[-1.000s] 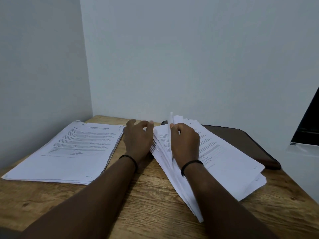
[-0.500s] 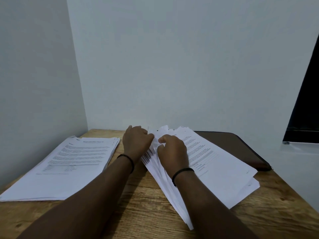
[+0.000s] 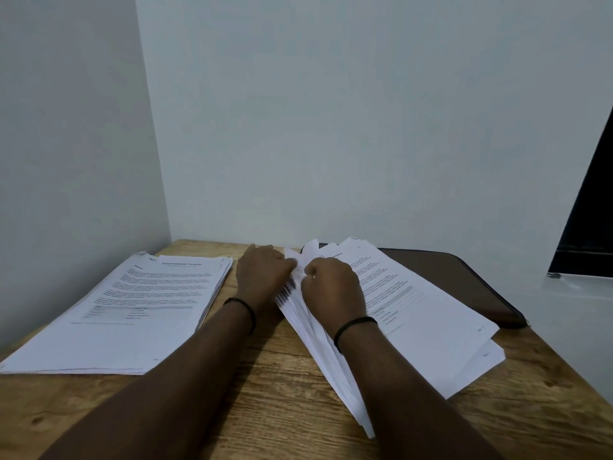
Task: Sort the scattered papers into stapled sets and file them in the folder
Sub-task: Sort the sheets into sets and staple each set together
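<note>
A thick fanned stack of printed white papers point(image 3: 418, 323) lies on the right half of the wooden table point(image 3: 272, 403). My right hand point(image 3: 331, 288) rests on top of its left part, fingers curled and pinching the sheets' upper left corners. My left hand point(image 3: 262, 273) is at the stack's left edge, thumb and fingers holding the fanned corners. A second, flatter stack of printed papers point(image 3: 132, 307) lies at the left of the table, apart from both hands. A dark brown folder point(image 3: 464, 277) lies flat behind and under the right stack.
The table stands in a corner: one wall runs along its left side, another along its back. A dark panel point(image 3: 587, 220) and a pale ledge point(image 3: 570, 293) are at the right edge. Bare wood shows between the two stacks and along the near edge.
The view has tilted up, so the table sits lower in the frame. The single sheet my right hand held upright is down; both hands have closed together on the stack's upper left corners.
</note>
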